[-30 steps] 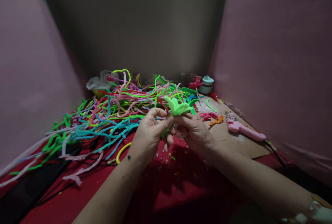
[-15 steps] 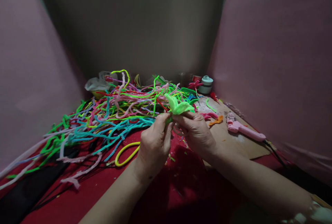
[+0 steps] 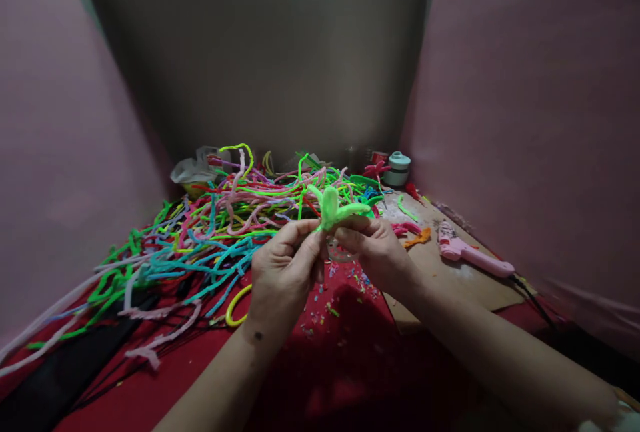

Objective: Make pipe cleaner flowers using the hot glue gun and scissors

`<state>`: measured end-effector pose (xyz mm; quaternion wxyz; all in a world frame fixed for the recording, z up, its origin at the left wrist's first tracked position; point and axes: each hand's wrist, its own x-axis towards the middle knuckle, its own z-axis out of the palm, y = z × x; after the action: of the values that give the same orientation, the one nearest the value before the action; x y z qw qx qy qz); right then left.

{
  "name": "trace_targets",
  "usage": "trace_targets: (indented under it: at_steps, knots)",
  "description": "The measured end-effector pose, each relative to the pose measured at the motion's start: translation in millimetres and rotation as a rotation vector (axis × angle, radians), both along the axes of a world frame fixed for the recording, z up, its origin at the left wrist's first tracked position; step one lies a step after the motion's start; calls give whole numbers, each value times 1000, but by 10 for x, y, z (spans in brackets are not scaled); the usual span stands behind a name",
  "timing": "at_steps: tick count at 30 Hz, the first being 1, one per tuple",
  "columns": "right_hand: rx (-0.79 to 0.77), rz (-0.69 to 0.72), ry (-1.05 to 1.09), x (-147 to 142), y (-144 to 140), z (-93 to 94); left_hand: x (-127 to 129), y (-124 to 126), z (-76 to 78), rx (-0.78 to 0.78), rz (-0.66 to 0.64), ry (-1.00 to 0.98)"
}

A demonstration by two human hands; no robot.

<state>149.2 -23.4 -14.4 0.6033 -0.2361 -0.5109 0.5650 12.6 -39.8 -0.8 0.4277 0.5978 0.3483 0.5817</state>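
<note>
Both forearms enter from the bottom edge and converge at centre frame. Left hand (image 3: 280,272): back of hand toward camera, small dark mark at the wrist, thumb and index fingers (image 3: 300,232) pinched together at upper right of the hand. Right hand (image 3: 380,252): back facing up, fingers curled inward, tips meeting those of the left hand. Fingertips of both hands touching.

No legible text or labels anywhere

Centre: left hand (image 3: 283,272) and right hand (image 3: 377,252) side by side, both touching a pipe-cleaner shape (image 3: 333,205).
Behind, left: pipe-cleaner pile (image 3: 210,225).
Right: glue gun (image 3: 470,253) on board (image 3: 450,279).
</note>
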Motion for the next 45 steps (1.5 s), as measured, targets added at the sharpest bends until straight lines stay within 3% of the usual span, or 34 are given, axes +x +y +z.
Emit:
trace_targets:
  at_steps: [5,9,11,18,23,26,29,34,36,41,45]
  knots:
    - [15,-99,-172,-24,-34,65,-6,30,13,-89,-35,-103]
    - [174,-366,-365,-31,-81,78,0,27,10,-119,-69,-125]
    - [187,-428,-366,-33,-96,74,2,23,28,-148,-89,-144]
    - [-27,-195,-94,-11,-59,70,-85,113,98,-461,-370,-246]
    - [-148,53,25,25,-11,3,-172,198,78,-551,-498,-212]
    - [-185,112,89,24,-16,-64,-187,222,67,-550,-539,-132]
    - [-166,106,101,15,-27,-116,-165,219,56,-490,-538,-79]
    - [-162,61,127,-5,-23,-125,-109,163,43,-331,-415,26]
    - [-193,52,159,-13,-28,-106,-107,151,42,-354,-413,18]
    - [-247,45,143,-14,-35,-95,-120,168,37,-535,-561,-62]
    - [-237,43,190,-10,3,-143,-71,165,14,-395,-401,73]
